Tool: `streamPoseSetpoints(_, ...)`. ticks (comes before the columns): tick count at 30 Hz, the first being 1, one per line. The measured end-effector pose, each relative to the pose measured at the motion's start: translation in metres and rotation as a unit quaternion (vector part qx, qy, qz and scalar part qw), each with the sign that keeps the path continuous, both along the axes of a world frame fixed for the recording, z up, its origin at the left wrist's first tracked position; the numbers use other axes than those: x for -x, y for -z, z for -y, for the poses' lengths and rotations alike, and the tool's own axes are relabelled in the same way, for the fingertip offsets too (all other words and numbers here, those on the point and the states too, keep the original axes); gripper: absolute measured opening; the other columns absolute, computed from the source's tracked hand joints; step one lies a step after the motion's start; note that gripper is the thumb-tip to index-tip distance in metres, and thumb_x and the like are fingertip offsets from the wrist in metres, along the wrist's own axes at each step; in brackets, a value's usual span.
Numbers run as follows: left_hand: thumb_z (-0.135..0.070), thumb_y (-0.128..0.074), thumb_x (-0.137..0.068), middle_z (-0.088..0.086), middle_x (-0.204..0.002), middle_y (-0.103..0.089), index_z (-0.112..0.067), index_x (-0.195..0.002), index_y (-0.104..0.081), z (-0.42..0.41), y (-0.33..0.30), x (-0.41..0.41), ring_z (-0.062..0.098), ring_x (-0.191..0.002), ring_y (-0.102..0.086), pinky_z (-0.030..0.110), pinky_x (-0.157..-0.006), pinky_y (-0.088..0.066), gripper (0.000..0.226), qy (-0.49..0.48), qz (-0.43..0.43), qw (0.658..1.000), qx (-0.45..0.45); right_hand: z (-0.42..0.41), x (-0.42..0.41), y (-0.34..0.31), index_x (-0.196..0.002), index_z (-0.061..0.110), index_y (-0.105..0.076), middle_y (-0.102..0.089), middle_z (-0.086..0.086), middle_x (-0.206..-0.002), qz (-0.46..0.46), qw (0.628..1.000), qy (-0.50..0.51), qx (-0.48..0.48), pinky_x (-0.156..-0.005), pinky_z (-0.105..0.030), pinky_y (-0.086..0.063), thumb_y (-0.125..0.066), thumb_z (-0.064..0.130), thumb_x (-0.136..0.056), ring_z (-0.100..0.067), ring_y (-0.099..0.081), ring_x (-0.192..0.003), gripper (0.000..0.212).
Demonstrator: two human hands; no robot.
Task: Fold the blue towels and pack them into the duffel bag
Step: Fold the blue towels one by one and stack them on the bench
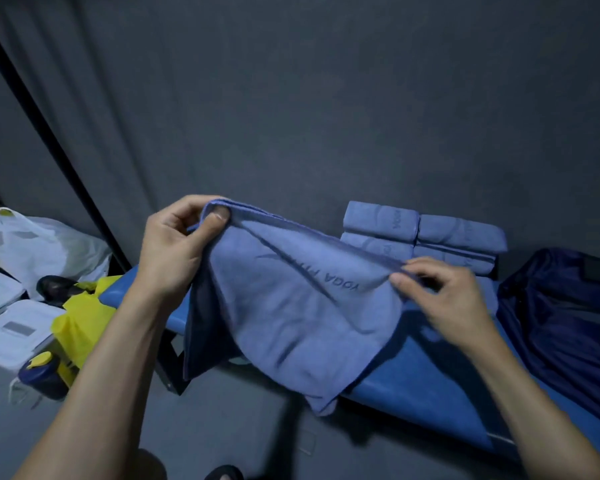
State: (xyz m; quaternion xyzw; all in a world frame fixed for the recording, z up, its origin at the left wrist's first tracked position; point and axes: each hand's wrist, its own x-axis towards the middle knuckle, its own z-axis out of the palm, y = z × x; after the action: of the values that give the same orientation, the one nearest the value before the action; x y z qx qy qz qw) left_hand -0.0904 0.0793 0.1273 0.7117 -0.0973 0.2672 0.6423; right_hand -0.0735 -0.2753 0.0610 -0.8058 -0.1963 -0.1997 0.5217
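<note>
I hold a blue towel (291, 306) with dark "YOGA" lettering up above the blue bench (430, 386). My left hand (177, 244) pinches its upper left corner between thumb and fingers. My right hand (444, 299) pinches the doubled top edge at the right. The towel hangs folded, its lower tip drooping past the bench's front edge. A stack of folded blue towels (423, 237) sits at the back of the bench against the wall. The dark navy duffel bag (561, 327) lies slack on the bench at the right.
On the left floor stand white lidded boxes (11, 327), a white plastic bag (39, 244), a yellow bag (80, 323) and a dark bottle with a yellow cap (42, 375). A grey curtain wall (291, 98) backs the bench.
</note>
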Motion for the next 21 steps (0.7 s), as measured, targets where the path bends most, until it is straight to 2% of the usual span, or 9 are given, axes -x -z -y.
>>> streamPoseSetpoints(2,-0.020,-0.071,-0.091,-0.009,-0.091,-0.073,-0.022,-0.097,-0.076,-0.006,0.001,0.004,0.004,-0.084,-0.063,0.017,-0.075,-0.051,0.007,0.062,-0.041,0.995,-0.060,0.006,0.002,-0.007,-0.077,0.013,-0.073,-0.068,0.012,-0.073,-0.012,0.997,-0.005,-0.081,-0.067,-0.018,-0.047,-0.074,0.019,-0.088,-0.001,-0.059,-0.069,0.013)
streamPoseSetpoints(4,-0.022,-0.071,-0.091,-0.005,-0.092,-0.074,-0.021,-0.096,-0.076,-0.012,0.001,0.008,0.005,-0.085,-0.064,0.017,-0.075,-0.052,0.007,0.112,-0.076,0.985,-0.106,0.008,0.007,-0.007,-0.072,0.007,-0.071,-0.066,0.010,-0.069,-0.032,0.990,-0.016,-0.138,-0.063,-0.016,-0.046,-0.075,0.023,-0.083,-0.002,-0.056,-0.066,0.020)
streamPoseSetpoints(6,-0.025,-0.072,-0.093,-0.005,-0.087,-0.071,-0.022,-0.093,-0.076,-0.016,0.000,0.012,0.004,-0.081,-0.062,0.015,-0.072,-0.051,0.005,0.157,-0.108,0.977,-0.098,0.013,0.010,-0.003,-0.069,0.002,-0.069,-0.064,0.004,-0.070,-0.054,0.981,-0.006,-0.187,-0.061,-0.017,-0.045,-0.077,0.026,-0.077,-0.006,-0.055,-0.068,0.027)
streamPoseSetpoints(7,-0.033,-0.072,-0.093,-0.004,-0.086,-0.070,-0.021,-0.092,-0.075,-0.017,0.000,0.014,0.004,-0.080,-0.061,0.015,-0.072,-0.051,0.012,0.174,-0.115,0.973,-0.097,0.016,0.010,0.000,-0.069,0.001,-0.068,-0.062,0.001,-0.071,-0.060,0.977,0.000,-0.207,-0.061,-0.018,-0.044,-0.078,0.028,-0.076,-0.010,-0.053,-0.070,0.030)
streamPoseSetpoints(10,-0.039,-0.073,-0.090,0.000,-0.087,-0.068,-0.018,-0.092,-0.073,-0.018,0.001,0.021,0.009,-0.082,-0.061,0.020,-0.076,-0.053,0.021,0.193,-0.130,0.966,-0.117,0.028,0.009,0.009,-0.071,0.008,-0.071,-0.059,-0.006,-0.076,-0.091,0.964,-0.006,-0.250,-0.065,-0.023,-0.043,-0.085,0.041,-0.069,-0.019,-0.050,-0.076,0.036)
streamPoseSetpoints(13,-0.047,-0.080,-0.082,0.005,-0.090,-0.068,-0.014,-0.092,-0.072,-0.013,-0.003,0.029,0.014,-0.084,-0.061,0.024,-0.077,-0.054,0.035,0.211,-0.145,0.960,-0.114,0.035,0.012,0.015,-0.080,0.011,-0.078,-0.068,-0.006,-0.084,-0.150,0.939,-0.053,-0.306,-0.070,-0.022,-0.053,-0.097,0.055,-0.052,-0.016,-0.061,-0.078,0.056)
streamPoseSetpoints(15,-0.036,-0.080,-0.082,0.003,-0.088,-0.070,-0.016,-0.092,-0.074,-0.009,-0.007,0.034,0.012,-0.083,-0.062,0.024,-0.073,-0.053,0.023,0.202,-0.143,0.962,-0.119,0.038,0.015,0.015,-0.084,0.010,-0.079,-0.070,-0.007,-0.086,-0.172,0.927,-0.071,-0.325,-0.070,-0.022,-0.056,-0.098,0.058,-0.046,-0.015,-0.064,-0.077,0.064)
streamPoseSetpoints(17,-0.022,-0.074,-0.084,-0.001,-0.087,-0.072,-0.017,-0.093,-0.075,-0.003,-0.010,0.037,0.010,-0.080,-0.063,0.024,-0.069,-0.052,0.011,0.180,-0.147,0.962,-0.142,0.041,0.019,0.012,-0.083,0.011,-0.080,-0.072,-0.006,-0.085,-0.181,0.924,-0.078,-0.328,-0.069,-0.021,-0.057,-0.097,0.058,-0.047,-0.013,-0.066,-0.075,0.061)
streamPoseSetpoints(21,-0.005,-0.079,-0.087,0.001,-0.079,-0.073,-0.017,-0.088,-0.078,0.013,-0.010,0.042,0.008,-0.070,-0.063,0.021,-0.061,-0.053,0.011,0.142,-0.144,0.960,-0.193,0.046,0.026,0.005,-0.083,0.013,-0.082,-0.077,-0.006,-0.091,-0.199,0.922,-0.088,-0.320,-0.072,-0.024,-0.059,-0.078,0.043,-0.071,-0.017,-0.070,-0.082,0.032)
